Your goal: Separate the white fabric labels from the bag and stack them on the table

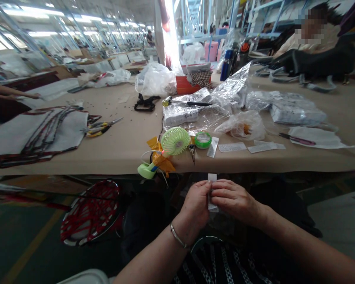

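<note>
Between my two hands, just off the table's front edge, is a narrow white strip (212, 177) that looks like a label. My left hand (196, 199) pinches it from the left, thumb on its face. The fingers of my right hand (235, 199) are closed over its right side, covering its middle. The strip stands roughly upright, with its top and lower end showing. Similar strips, one tilted (213, 147) and one lying flat (232, 147), rest on the table beyond my hands, beside a green round container (203, 139) and a small screwdriver-like tool (192, 150).
A green fan (175, 141) with orange tape stands at the table edge (130, 167). Scissors and pliers (99, 128) lie left, by stacked white pieces (47, 126). Plastic-wrapped packs (297, 110) lie right. Another person (310, 35) sits across; someone's arm (14, 91) reaches in at left.
</note>
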### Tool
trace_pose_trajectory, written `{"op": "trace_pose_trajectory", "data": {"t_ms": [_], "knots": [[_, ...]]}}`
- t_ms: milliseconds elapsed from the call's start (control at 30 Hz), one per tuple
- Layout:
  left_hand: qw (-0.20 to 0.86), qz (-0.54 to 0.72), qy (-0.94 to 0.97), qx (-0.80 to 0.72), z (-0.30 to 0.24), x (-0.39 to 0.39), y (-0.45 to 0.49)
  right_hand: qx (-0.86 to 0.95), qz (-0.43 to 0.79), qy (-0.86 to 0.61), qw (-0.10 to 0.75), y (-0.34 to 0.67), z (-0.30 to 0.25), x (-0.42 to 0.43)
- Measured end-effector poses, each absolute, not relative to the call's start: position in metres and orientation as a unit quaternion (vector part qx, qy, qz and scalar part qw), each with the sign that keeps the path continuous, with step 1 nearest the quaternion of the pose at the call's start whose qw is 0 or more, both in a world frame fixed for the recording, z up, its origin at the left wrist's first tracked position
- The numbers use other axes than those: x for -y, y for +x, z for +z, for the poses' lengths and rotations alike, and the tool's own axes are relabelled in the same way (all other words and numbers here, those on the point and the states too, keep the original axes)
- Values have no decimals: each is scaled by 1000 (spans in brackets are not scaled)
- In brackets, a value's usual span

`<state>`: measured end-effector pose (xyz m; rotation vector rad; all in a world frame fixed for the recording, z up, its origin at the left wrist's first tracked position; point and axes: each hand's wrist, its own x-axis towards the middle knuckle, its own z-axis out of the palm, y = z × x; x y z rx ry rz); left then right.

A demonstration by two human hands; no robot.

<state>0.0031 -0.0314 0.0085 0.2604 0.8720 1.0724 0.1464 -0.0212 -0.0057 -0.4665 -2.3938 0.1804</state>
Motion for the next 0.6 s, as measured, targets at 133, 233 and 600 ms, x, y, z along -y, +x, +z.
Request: {"op": "trace_pose_trajectory", "data": {"t_ms": [133, 233, 600], "knots": [[752, 493, 118, -421, 14, 39, -2, 896, 121, -195, 380, 149, -4, 30], [767, 444, 143, -441, 18, 43, -7, 798, 238, -314, 457, 151, -6, 28], [797, 376, 203, -426, 24, 47, -17, 428, 837, -205, 272, 133, -22, -4]]}}
